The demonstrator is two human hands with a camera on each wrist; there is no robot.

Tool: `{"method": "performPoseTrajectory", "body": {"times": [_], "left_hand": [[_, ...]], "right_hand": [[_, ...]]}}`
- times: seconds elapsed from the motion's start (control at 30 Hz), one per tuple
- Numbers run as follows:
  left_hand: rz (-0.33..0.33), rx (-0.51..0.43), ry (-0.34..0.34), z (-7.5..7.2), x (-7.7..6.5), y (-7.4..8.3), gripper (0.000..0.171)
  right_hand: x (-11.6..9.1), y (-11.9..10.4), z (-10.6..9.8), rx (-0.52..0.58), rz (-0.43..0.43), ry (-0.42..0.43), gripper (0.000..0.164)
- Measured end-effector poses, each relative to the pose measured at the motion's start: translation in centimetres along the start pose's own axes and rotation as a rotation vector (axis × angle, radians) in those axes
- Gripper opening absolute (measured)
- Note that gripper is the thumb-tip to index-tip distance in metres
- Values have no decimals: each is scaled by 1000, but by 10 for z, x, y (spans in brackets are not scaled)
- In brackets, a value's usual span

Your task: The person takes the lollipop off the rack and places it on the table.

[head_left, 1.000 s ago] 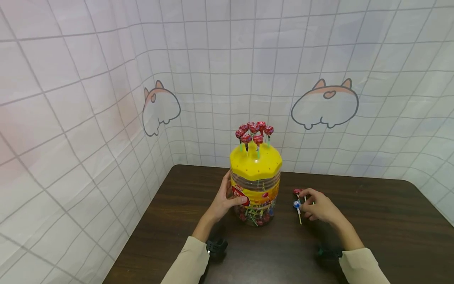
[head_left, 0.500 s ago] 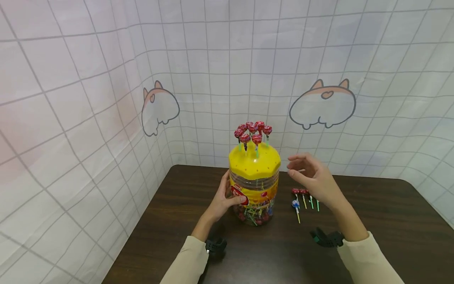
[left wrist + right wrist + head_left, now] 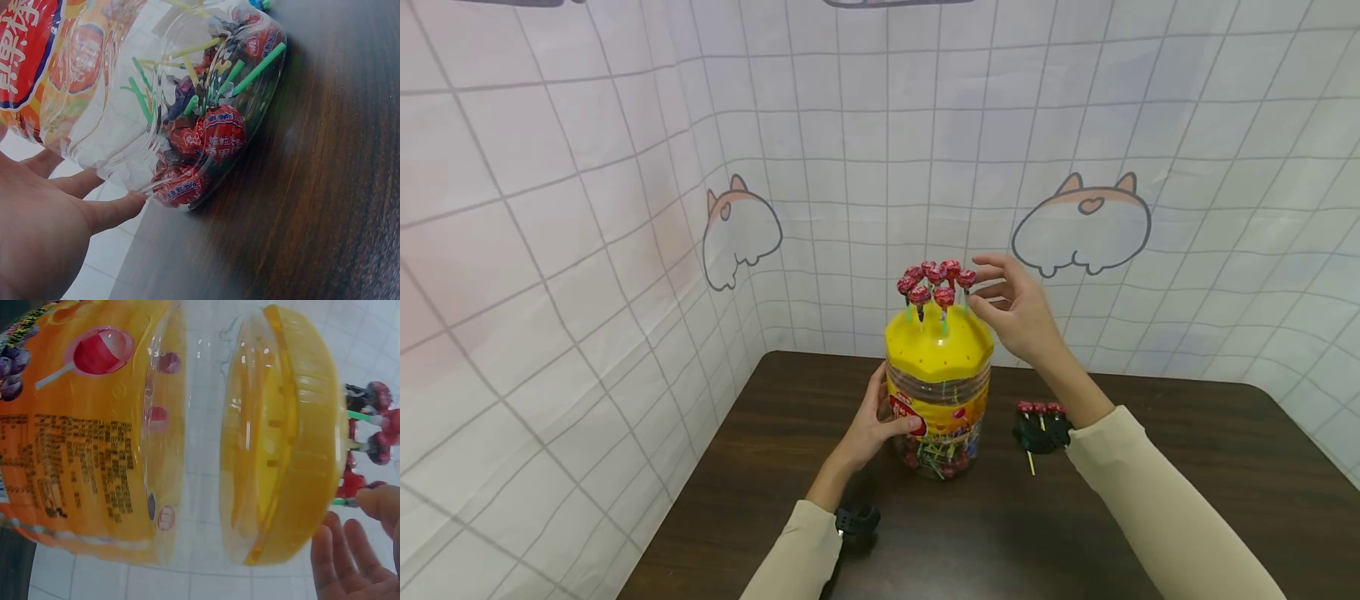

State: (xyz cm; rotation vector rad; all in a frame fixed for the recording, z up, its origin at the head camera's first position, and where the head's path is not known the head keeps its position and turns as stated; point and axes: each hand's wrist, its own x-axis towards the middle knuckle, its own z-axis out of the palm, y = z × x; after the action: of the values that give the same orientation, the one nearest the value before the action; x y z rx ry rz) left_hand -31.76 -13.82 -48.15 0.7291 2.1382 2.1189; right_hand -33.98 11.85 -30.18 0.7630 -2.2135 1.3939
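A clear plastic jar point(image 3: 938, 408) with a yellow lid point(image 3: 936, 354) stands on the table, loose lollipops point(image 3: 222, 132) inside. Several red-wrapped lollipops point(image 3: 920, 295) stick upright from holes in the lid. My left hand point(image 3: 865, 433) holds the jar's left side, thumb across the label and fingers around behind. In the left wrist view, those fingertips touch the plastic near the base. At the lid's right edge is my right hand point(image 3: 1018, 312), its thumb and fingers apart beside the rightmost lollipop point(image 3: 966, 279). The right wrist view shows the thumb point(image 3: 378, 501) partly covering a lollipop there.
On the dark table point(image 3: 955, 542), right of the jar, lies a row of red lollipops point(image 3: 1040, 407). A black wrist strap point(image 3: 1045, 433) partly hides them and another lollipop, whose yellow stick point(image 3: 1032, 463) shows. A white grid-patterned cloth point(image 3: 880, 183) hangs behind.
My right hand has left the lollipops on the table, risen, and moved left to the upright lollipops on the lid. The left hand and the jar have stayed in place.
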Motion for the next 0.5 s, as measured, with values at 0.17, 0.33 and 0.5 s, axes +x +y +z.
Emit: {"method": "performPoseTrajectory", "body": {"times": [0.17, 0.33, 0.5], "left_hand": [[-2, 4, -5, 0, 0, -2, 96], [1, 6, -2, 0, 0, -2, 96], [-4, 5, -3, 0, 0, 0, 96]], "right_hand": [[4, 0, 6, -6, -27, 40, 47], [6, -2, 7, 7, -61, 91, 44], [7, -9, 2, 97, -78, 157, 38]]}}
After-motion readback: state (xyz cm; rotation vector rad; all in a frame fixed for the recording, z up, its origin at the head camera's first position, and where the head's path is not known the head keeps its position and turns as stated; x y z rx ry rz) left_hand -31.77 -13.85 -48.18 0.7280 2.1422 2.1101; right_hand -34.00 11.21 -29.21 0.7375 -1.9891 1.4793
